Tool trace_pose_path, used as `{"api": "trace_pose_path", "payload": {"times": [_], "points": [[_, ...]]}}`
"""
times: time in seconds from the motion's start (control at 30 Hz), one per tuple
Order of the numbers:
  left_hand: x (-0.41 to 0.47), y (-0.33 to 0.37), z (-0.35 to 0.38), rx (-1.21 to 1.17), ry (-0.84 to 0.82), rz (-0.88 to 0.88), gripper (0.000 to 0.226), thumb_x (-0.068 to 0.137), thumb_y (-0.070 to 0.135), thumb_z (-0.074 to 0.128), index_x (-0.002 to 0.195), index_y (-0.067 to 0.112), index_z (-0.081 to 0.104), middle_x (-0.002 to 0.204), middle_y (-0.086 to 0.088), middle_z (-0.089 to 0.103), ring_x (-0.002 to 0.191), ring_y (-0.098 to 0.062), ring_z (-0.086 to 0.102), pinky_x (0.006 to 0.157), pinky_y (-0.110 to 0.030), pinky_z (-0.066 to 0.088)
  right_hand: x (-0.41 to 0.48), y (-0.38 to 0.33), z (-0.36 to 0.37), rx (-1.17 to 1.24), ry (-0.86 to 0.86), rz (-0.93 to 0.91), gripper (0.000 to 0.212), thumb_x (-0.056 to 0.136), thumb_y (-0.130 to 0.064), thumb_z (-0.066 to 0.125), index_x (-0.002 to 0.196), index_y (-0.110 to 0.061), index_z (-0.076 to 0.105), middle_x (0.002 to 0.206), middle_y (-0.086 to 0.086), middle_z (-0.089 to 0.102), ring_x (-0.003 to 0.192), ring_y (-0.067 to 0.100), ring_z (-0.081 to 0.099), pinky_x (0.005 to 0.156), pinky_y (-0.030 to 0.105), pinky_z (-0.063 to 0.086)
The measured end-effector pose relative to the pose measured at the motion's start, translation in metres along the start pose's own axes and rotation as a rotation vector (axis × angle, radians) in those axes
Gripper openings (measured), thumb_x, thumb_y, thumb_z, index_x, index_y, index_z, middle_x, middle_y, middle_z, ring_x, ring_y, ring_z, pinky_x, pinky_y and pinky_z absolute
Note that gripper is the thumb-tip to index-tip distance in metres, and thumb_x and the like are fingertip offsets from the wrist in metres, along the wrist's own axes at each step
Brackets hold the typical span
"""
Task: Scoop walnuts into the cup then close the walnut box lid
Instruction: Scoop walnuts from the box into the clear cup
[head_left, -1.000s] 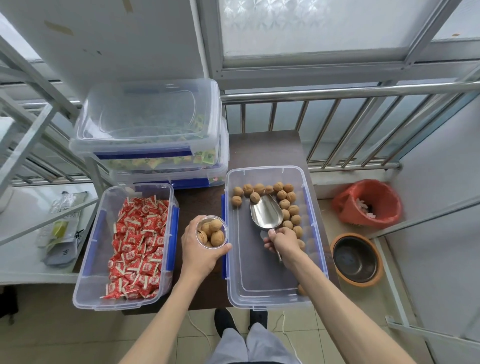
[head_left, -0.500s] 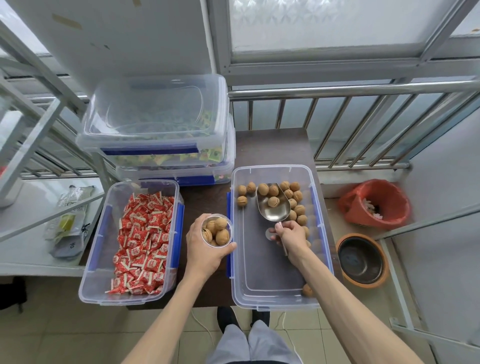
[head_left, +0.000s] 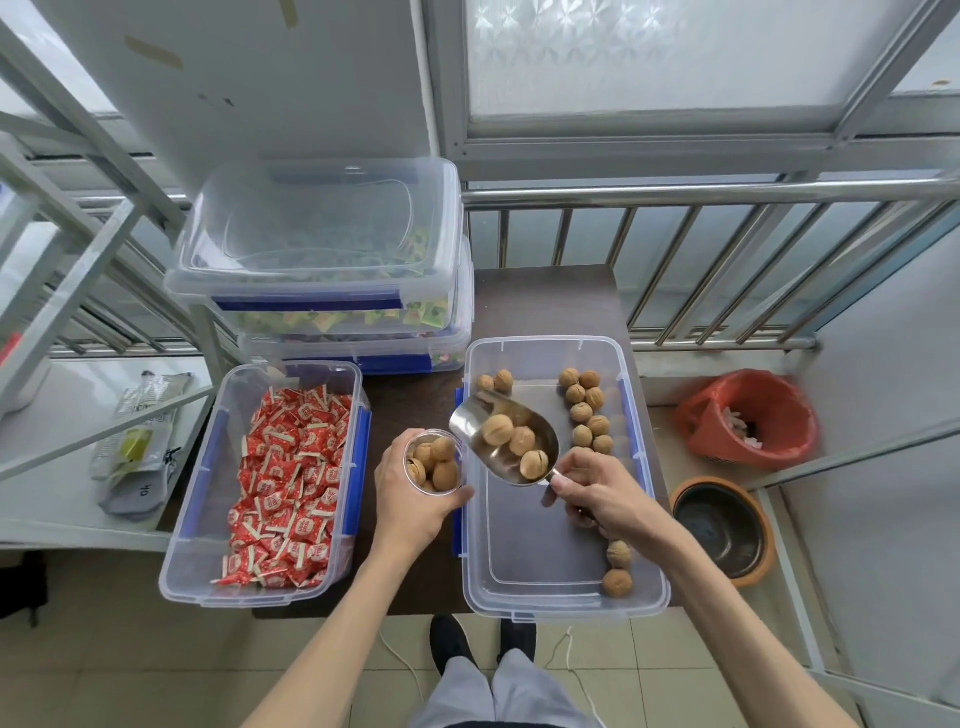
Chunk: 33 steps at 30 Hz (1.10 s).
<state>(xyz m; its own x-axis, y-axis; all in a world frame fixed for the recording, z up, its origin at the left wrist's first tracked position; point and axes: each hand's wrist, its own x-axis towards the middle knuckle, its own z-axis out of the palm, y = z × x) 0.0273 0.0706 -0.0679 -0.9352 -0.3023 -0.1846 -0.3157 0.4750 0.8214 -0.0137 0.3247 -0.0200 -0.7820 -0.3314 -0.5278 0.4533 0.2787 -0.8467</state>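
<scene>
My left hand (head_left: 410, 501) grips a clear plastic cup (head_left: 434, 461) that holds several walnuts, just left of the open walnut box (head_left: 550, 608). My right hand (head_left: 602, 501) holds the handle of a metal scoop (head_left: 501, 441) carrying three walnuts. The scoop is lifted over the box's left side with its front tip close to the cup's rim. Loose walnuts (head_left: 587, 410) lie along the right side of the box, and two lie at its far left corner. No lid is on the walnut box.
An open box of red-wrapped candies (head_left: 283, 483) stands left of the cup. Two lidded clear boxes (head_left: 322, 270) are stacked behind it on the dark table (head_left: 545, 301). A red bin (head_left: 748, 415) and a metal bowl (head_left: 722, 527) sit on the floor at right.
The scoop pushed into the walnuts at the far end, picked up three, then lifted and swung left toward the cup. The cup hand stayed almost still.
</scene>
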Motion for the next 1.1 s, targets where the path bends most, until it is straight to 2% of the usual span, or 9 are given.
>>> {"api": "trace_pose_path", "payload": {"times": [0.17, 0.3, 0.43, 0.53, 0.7, 0.83, 0.93, 1.03, 1.1], "points": [[0.0, 0.001, 0.001, -0.029, 0.011, 0.019, 0.078, 0.058, 0.031, 0.094, 0.126, 0.036, 0.054, 0.123, 0.015, 0.061, 0.122, -0.013, 0.055, 0.104, -0.049, 0.048, -0.009, -0.045, 0.0, -0.366, -0.162, -0.01, 0.02, 0.094, -0.018, 0.06, 0.096, 0.001, 0.059, 0.085, 0.016, 0.076, 0.061, 0.022, 0.051, 0.056, 0.033, 0.042], [-0.001, 0.006, 0.001, -0.015, 0.017, 0.015, 0.071, 0.061, 0.028, 0.093, 0.12, 0.037, 0.055, 0.118, 0.018, 0.06, 0.117, -0.01, 0.057, 0.104, -0.046, 0.049, -0.01, -0.072, 0.01, -0.634, -0.141, -0.039, 0.018, 0.093, -0.02, 0.059, 0.097, -0.003, 0.062, 0.084, 0.009, 0.077, 0.064, 0.013, 0.059, 0.062, 0.025, 0.046], [-0.003, 0.008, 0.0, -0.011, 0.026, 0.05, 0.066, 0.06, 0.031, 0.093, 0.116, 0.037, 0.057, 0.115, 0.02, 0.061, 0.114, -0.009, 0.058, 0.102, -0.045, 0.05, -0.011, -0.087, 0.014, -0.751, -0.115, -0.039, 0.021, 0.092, -0.027, 0.059, 0.092, -0.007, 0.065, 0.078, 0.004, 0.078, 0.076, 0.017, 0.069, 0.076, 0.036, 0.053], [-0.004, 0.011, -0.001, -0.029, 0.027, 0.054, 0.061, 0.062, 0.029, 0.091, 0.113, 0.04, 0.059, 0.115, 0.022, 0.061, 0.114, -0.009, 0.057, 0.102, -0.046, 0.049, -0.012, -0.093, 0.016, -0.812, -0.11, -0.041, 0.021, 0.091, -0.029, 0.059, 0.086, -0.01, 0.066, 0.072, 0.002, 0.077, 0.074, 0.017, 0.069, 0.075, 0.035, 0.054], [-0.004, 0.009, -0.001, -0.051, 0.027, 0.046, 0.064, 0.059, 0.026, 0.093, 0.113, 0.038, 0.06, 0.114, 0.02, 0.062, 0.113, -0.008, 0.058, 0.1, -0.045, 0.05, -0.014, -0.092, 0.011, -0.772, -0.122, -0.002, 0.02, 0.09, -0.029, 0.059, 0.085, -0.01, 0.065, 0.072, 0.002, 0.077, 0.055, 0.011, 0.057, 0.059, 0.028, 0.049], [-0.005, 0.009, -0.002, -0.062, 0.033, 0.037, 0.067, 0.057, 0.03, 0.091, 0.115, 0.039, 0.06, 0.117, 0.017, 0.063, 0.115, -0.011, 0.058, 0.101, -0.049, 0.049, -0.019, -0.077, 0.0, -0.594, -0.157, 0.026, 0.023, 0.092, -0.025, 0.062, 0.088, -0.003, 0.064, 0.074, 0.007, 0.077, 0.053, 0.016, 0.052, 0.052, 0.025, 0.043], [-0.007, 0.01, -0.002, -0.074, 0.059, 0.052, 0.066, 0.058, 0.024, 0.093, 0.115, 0.036, 0.061, 0.115, 0.015, 0.064, 0.113, -0.009, 0.059, 0.1, -0.045, 0.049, -0.024, -0.067, -0.009, -0.506, -0.149, 0.032, 0.019, 0.093, -0.023, 0.063, 0.081, -0.008, 0.063, 0.064, 0.0, 0.072, 0.044, 0.008, 0.047, 0.044, 0.017, 0.038], [-0.009, 0.008, -0.002, -0.082, 0.065, 0.055, 0.075, 0.057, 0.027, 0.094, 0.123, 0.03, 0.058, 0.122, 0.009, 0.062, 0.118, -0.013, 0.056, 0.102, -0.045, 0.047, -0.028, -0.064, -0.017, -0.447, -0.128, 0.036, 0.019, 0.093, -0.021, 0.063, 0.078, -0.011, 0.062, 0.057, -0.003, 0.069, 0.048, 0.015, 0.046, 0.043, 0.019, 0.037], [-0.009, 0.005, -0.001, -0.075, 0.051, 0.041, 0.082, 0.055, 0.033, 0.092, 0.128, 0.029, 0.056, 0.128, 0.006, 0.06, 0.123, -0.018, 0.054, 0.104, -0.05, 0.046, -0.03, -0.063, -0.022, -0.421, -0.121, 0.034, 0.019, 0.093, -0.019, 0.063, 0.083, -0.003, 0.063, 0.056, -0.002, 0.068, 0.053, 0.02, 0.046, 0.042, 0.019, 0.036]]}}
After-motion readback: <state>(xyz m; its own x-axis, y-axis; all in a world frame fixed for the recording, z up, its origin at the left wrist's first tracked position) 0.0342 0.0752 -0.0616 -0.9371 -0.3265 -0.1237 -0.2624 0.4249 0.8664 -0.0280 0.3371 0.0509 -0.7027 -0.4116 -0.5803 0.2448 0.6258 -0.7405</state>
